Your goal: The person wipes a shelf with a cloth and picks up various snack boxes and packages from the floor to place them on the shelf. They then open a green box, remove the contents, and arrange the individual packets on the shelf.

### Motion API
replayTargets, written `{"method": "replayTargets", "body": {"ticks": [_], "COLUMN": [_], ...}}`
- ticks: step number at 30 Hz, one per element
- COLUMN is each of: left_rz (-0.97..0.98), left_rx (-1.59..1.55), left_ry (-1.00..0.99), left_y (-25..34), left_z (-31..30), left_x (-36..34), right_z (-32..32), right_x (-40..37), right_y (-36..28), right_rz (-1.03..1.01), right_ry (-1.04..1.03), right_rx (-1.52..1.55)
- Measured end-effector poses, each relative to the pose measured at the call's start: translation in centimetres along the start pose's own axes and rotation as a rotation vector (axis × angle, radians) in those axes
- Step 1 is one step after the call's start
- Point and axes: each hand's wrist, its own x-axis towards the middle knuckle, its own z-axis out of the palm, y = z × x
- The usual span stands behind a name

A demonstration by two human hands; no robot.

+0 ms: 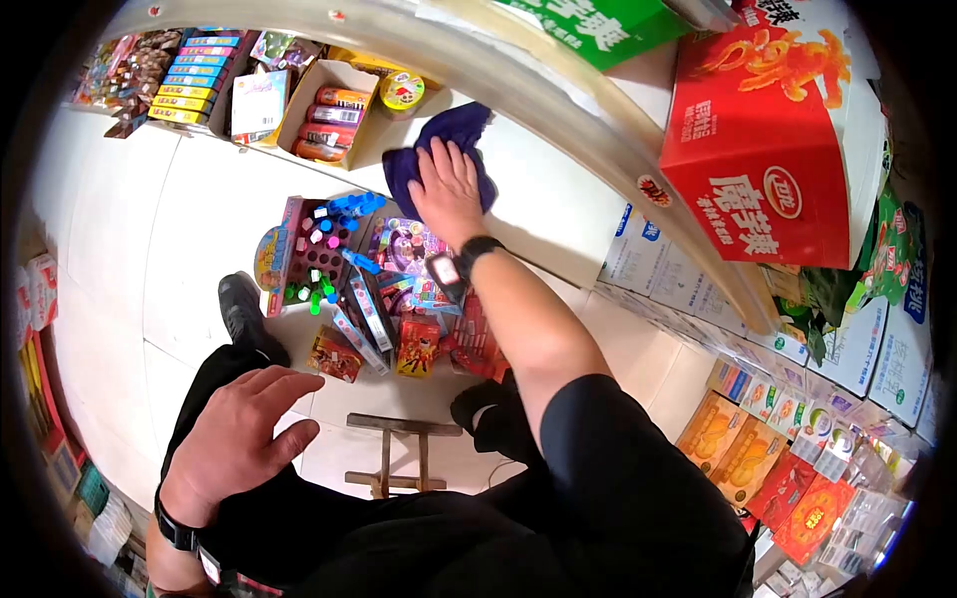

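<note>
My right hand (448, 189) lies flat with spread fingers on a dark purple cloth (404, 171), pressing it against the white shelf (533, 189). Nothing is in my left hand (244, 429), which hovers over my left knee with its fingers apart. Between my feet on the floor stands a display box of colorful tubes (321, 249). Beside it are a pile of bright toy packets (407, 249), a red box with a cartoon figure (419, 347) and long thin boxes (371, 312).
An open carton of orange and red rolls (333, 125) and a round yellow tub (402, 92) share the shelf. A curved rail (558, 80) passes overhead, near a red snack carton (768, 140). A small wooden stool (404, 427) stands on the floor. Stacked goods line the right.
</note>
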Motion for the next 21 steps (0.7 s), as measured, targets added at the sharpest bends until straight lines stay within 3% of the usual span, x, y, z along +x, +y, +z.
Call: {"method": "replayTargets", "body": {"ticks": [3,5,6,7,9,11,12,14,16,18,20,21], "left_rz": [-0.046,-0.058,-0.077,-0.078,-0.026,-0.035,-0.044,-0.048,-0.085,-0.083,-0.085,-0.115], "left_rx": [-0.034,-0.032,-0.038,-0.061,-0.036,-0.036,-0.009,0.023,0.033,0.058,0.035,0.042], "left_ry": [0.015,-0.001,-0.021,-0.016,0.018,0.016,0.018,0.032,0.016,0.047,0.068,0.052], "left_y": [-0.7,-0.8,-0.8,-0.8,-1.5,-1.6,-1.8,-2.2,-2.9,-3.3,-3.6,-3.7], "left_z": [-0.2,-0.8,-0.9,-0.8,-0.1,0.0,0.1,0.2,0.4,0.5,0.5,0.3], "left_x": [0.2,0.5,0.3,0.2,-0.1,-0.3,-0.4,-0.8,-1.0,-1.1,-1.3,-1.4], "right_z": [-2.8,-4.0,-5.7,-6.3,-8.6,-11.6,-12.7,-14.0,-15.7,-17.6,-20.5,-22.8], "right_x": [-2.9,-6.1,-6.2,-10.1,-14.2,-17.0,-17.8,-18.1,-17.7,-18.2,-19.1,-19.2], "right_y": [3.2,7.1,9.3,11.4,16.3,18.8,18.9,18.2,17.3,17.3,17.5,16.1], "right_rz": [-0.010,0.048,0.172,0.141,0.168,0.318,0.402,0.378,0.505,0.441,0.415,0.453], "right_ry": [-0.163,-0.144,-0.370,-0.170,-0.191,-0.230,-0.251,-0.243,-0.453,-0.657,-0.784,-0.751], "right_rx": [-0.015,-0.180,-0.216,-0.335,-0.394,-0.285,-0.338,-0.356,-0.357,-0.335,-0.245,-0.160]}}
